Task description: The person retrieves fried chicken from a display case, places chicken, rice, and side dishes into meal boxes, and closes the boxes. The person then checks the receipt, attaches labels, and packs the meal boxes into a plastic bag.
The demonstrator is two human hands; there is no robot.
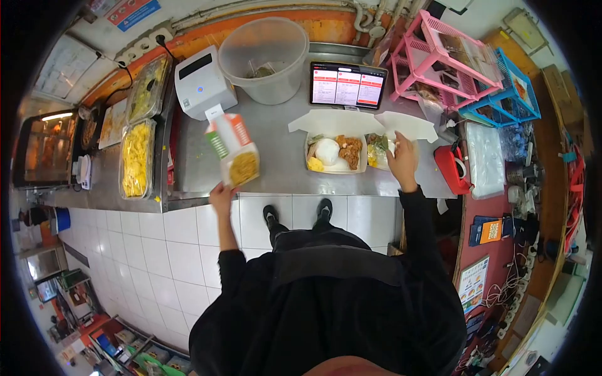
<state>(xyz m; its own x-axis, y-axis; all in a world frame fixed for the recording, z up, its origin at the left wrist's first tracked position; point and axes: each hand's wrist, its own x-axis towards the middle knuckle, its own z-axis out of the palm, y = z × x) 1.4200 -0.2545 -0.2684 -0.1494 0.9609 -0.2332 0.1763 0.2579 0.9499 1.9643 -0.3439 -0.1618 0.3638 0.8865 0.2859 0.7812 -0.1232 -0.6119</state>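
Observation:
My left hand [222, 199] is closed on the near edge of a small open takeaway box [229, 133]. Its raised lid is white with orange and green print, and golden-yellow food [243, 168] that may be noodles fills it. Over on the right, my right hand [403, 164] reaches above a second open meal box [407, 125], fingers apart, partly covering it; greens and yellow bits [377, 150] show at its left side. Beside that stands another open meal box [335, 122] with a white rice mound [327, 151], fried brown pieces [349, 152] and something yellow.
A label printer [204, 81], a clear plastic bucket [263, 53] and a tablet [348, 86] line the back of the steel counter [276, 178]. Trays of yellow food [136, 160] sit left. Pink racks [433, 59] and a red tape dispenser [451, 169] stand right.

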